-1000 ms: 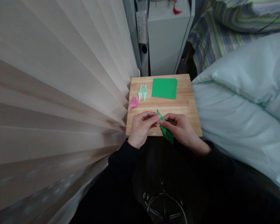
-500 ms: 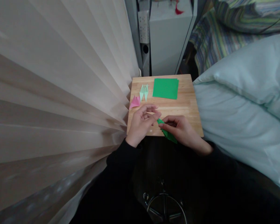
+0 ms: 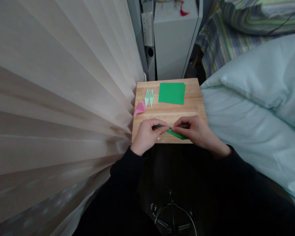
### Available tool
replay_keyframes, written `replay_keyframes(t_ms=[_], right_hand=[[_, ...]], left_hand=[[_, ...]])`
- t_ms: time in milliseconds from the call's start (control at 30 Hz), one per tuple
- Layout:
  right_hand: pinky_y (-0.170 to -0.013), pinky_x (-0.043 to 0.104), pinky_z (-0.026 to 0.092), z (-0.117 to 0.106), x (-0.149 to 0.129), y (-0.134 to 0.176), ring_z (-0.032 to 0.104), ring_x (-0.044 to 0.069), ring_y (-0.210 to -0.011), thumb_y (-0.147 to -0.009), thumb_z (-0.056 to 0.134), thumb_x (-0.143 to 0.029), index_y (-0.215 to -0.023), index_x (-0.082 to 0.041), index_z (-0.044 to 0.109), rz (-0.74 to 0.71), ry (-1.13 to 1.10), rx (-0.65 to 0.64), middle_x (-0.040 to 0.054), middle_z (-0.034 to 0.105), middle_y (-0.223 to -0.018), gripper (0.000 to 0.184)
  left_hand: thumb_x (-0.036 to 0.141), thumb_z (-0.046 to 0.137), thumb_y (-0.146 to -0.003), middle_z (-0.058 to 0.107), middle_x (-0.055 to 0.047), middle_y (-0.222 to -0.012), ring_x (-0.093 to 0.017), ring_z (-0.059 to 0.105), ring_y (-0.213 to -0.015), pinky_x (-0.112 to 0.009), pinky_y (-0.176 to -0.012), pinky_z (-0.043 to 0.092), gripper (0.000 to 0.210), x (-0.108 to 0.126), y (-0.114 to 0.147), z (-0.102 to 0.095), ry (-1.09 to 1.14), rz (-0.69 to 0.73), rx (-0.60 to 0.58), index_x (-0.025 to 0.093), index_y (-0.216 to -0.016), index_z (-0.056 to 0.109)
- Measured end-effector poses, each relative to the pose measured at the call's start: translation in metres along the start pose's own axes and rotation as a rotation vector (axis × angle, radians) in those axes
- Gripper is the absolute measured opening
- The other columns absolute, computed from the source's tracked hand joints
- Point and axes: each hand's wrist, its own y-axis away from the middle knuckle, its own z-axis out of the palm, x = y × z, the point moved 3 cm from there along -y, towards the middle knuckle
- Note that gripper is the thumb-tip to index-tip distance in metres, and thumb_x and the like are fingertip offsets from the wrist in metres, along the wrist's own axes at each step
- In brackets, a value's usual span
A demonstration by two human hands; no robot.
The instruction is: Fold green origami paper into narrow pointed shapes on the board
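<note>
Between my two hands is a narrow folded green paper, held over the near edge of the small wooden table. My left hand pinches its left part between thumb and fingers. My right hand pinches it close by, with fingertips almost meeting those of the left. The paper's lower right end slopes down under my right hand, and some of its folds are hidden by the fingers. Beyond my left hand lie a pink origami piece and pale green origami pieces.
A stack of green paper sheets lies at the table's far side. A pleated curtain borders the left, a pale quilt the right. Behind stands a grey cabinet; below is a metal chair base.
My left hand, earlier apart with raised fingers, has closed on the green paper. The paper has turned from steeply slanted to flatter. The view has shifted slightly.
</note>
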Motion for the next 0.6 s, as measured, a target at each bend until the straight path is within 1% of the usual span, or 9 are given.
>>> replay_keyframes(t_ms=[167, 233, 267, 333, 400, 433, 467, 533, 600], right_hand=[[-0.050, 0.028, 0.037, -0.015, 0.002, -0.003, 0.052, 0.013, -0.054, -0.079, 0.078, -0.048, -0.069, -0.019, 0.073, -0.024, 0.114, 0.011, 0.0013, 0.065, -0.061, 0.031], [-0.051, 0.029, 0.039, -0.024, 0.005, -0.006, 0.053, 0.015, -0.056, -0.080, 0.077, -0.049, -0.067, -0.021, 0.072, -0.044, 0.185, 0.060, 0.0019, 0.066, -0.061, 0.032], [-0.053, 0.030, 0.040, -0.029, 0.006, -0.007, 0.054, 0.015, -0.058, -0.081, 0.076, -0.048, -0.067, -0.021, 0.071, -0.062, 0.215, 0.131, 0.0023, 0.066, -0.062, 0.031], [-0.060, 0.032, 0.046, -0.038, 0.008, -0.008, 0.059, 0.017, -0.064, -0.084, 0.073, -0.046, -0.071, -0.021, 0.070, -0.104, 0.224, 0.367, 0.0035, 0.068, -0.067, 0.029], [-0.067, 0.034, 0.051, -0.038, 0.011, -0.007, 0.063, 0.019, -0.070, -0.087, 0.070, -0.047, -0.078, -0.020, 0.068, -0.118, 0.124, 0.599, 0.0046, 0.069, -0.073, 0.029], [-0.067, 0.034, 0.052, -0.032, 0.013, -0.007, 0.064, 0.019, -0.070, -0.086, 0.071, -0.049, -0.082, -0.019, 0.068, -0.088, 0.040, 0.598, 0.0042, 0.068, -0.073, 0.031], [-0.064, 0.034, 0.052, -0.022, 0.015, -0.008, 0.064, 0.018, -0.068, -0.082, 0.074, -0.053, -0.084, -0.019, 0.067, -0.034, -0.064, 0.526, 0.0036, 0.067, -0.072, 0.034], [-0.060, 0.032, 0.053, 0.002, 0.016, -0.009, 0.066, 0.018, -0.067, -0.073, 0.082, -0.054, -0.090, -0.019, 0.067, 0.054, -0.229, 0.297, 0.0028, 0.068, -0.076, 0.042], [-0.057, 0.030, 0.052, 0.020, 0.014, -0.007, 0.065, 0.017, -0.068, -0.070, 0.085, -0.052, -0.094, -0.019, 0.067, 0.055, -0.311, 0.179, 0.0019, 0.068, -0.076, 0.044]], left_hand=[[0.019, 0.081, -0.077, 0.076, -0.005, -0.076, -0.017, 0.065, -0.070, -0.031, -0.072, 0.051, 0.002, 0.004, -0.001, -0.005, -0.007, 0.001, 0.081, 0.020, -0.075, 0.081], [0.018, 0.081, -0.076, 0.076, -0.004, -0.075, -0.016, 0.065, -0.070, -0.031, -0.074, 0.051, 0.002, -0.001, -0.002, -0.007, -0.010, -0.013, 0.129, 0.019, -0.075, 0.081], [0.019, 0.081, -0.076, 0.076, -0.004, -0.074, -0.016, 0.064, -0.069, -0.031, -0.073, 0.051, 0.001, -0.004, -0.003, -0.008, -0.005, -0.019, 0.163, 0.019, -0.075, 0.081], [0.024, 0.081, -0.078, 0.073, -0.002, -0.072, -0.014, 0.062, -0.066, -0.029, -0.071, 0.050, 0.005, -0.010, -0.003, -0.011, 0.040, -0.025, 0.261, 0.019, -0.078, 0.081], [0.028, 0.081, -0.079, 0.071, 0.000, -0.072, -0.012, 0.061, -0.066, -0.026, -0.069, 0.050, 0.010, -0.014, -0.003, -0.011, 0.160, -0.039, 0.370, 0.019, -0.083, 0.080], [0.030, 0.081, -0.079, 0.071, 0.000, -0.074, -0.010, 0.062, -0.066, -0.025, -0.070, 0.051, 0.012, -0.016, -0.002, -0.010, 0.247, -0.055, 0.409, 0.019, -0.084, 0.080], [0.030, 0.083, -0.078, 0.070, 0.001, -0.075, -0.009, 0.062, -0.067, -0.024, -0.071, 0.052, 0.014, -0.016, -0.002, -0.007, 0.345, -0.080, 0.427, 0.018, -0.084, 0.079], [0.030, 0.087, -0.073, 0.071, 0.001, -0.078, -0.008, 0.065, -0.070, -0.024, -0.075, 0.054, 0.018, -0.016, 0.000, 0.002, 0.521, -0.130, 0.420, 0.017, -0.082, 0.077], [0.028, 0.091, -0.068, 0.071, 0.001, -0.079, -0.008, 0.067, -0.072, -0.024, -0.079, 0.056, 0.023, -0.013, 0.001, 0.012, 0.642, -0.177, 0.382, 0.016, -0.081, 0.076]])
